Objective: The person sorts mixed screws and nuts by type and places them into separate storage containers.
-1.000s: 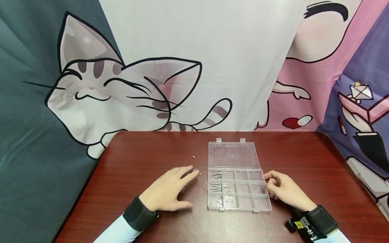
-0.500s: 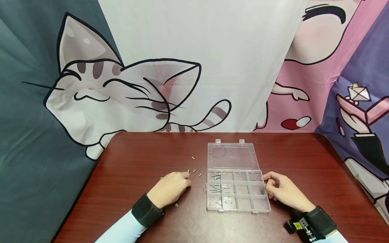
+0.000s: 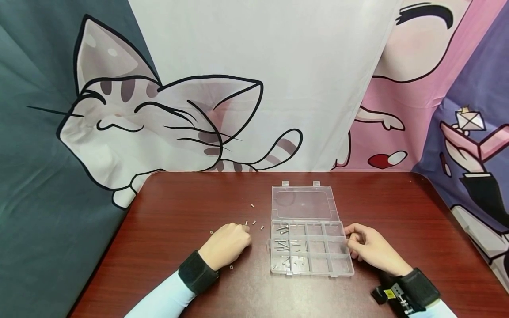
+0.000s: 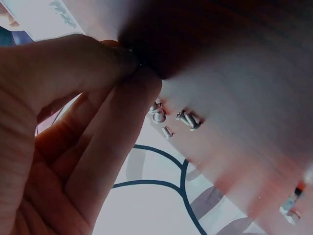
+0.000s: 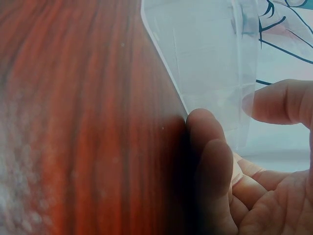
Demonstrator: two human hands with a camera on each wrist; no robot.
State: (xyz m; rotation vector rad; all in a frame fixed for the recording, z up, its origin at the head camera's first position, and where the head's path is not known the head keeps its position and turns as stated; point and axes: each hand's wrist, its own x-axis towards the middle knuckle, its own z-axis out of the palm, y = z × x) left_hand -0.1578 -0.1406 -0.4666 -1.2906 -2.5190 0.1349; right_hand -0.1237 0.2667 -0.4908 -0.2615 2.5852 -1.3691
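Low over the table, my left hand (image 3: 224, 245) has thumb and fingertips pressed together. In the left wrist view a tiny metal glint (image 4: 140, 63) shows between these fingertips; the piece's kind cannot be told. Several small screws (image 4: 188, 119) lie just beyond the fingers. Two small nuts, one nut (image 3: 211, 232) to the left and one nut (image 3: 231, 267) in front, lie around the hand. My right hand (image 3: 370, 247) holds the right side wall of a clear compartment box (image 3: 318, 260), fingers curled at its edge. Its lid (image 3: 304, 205) lies folded back.
Left compartments hold long screws (image 3: 282, 245) and smaller hardware (image 3: 301, 264); a loose screw (image 3: 252, 205) lies farther back on the brown table (image 3: 191, 194). A printed cloth (image 3: 310, 66) hangs behind the table.
My left hand has gone from spread fingers to a pinch, uncovering the two nuts. It then shifted slightly right. The right hand and the box have stayed put.
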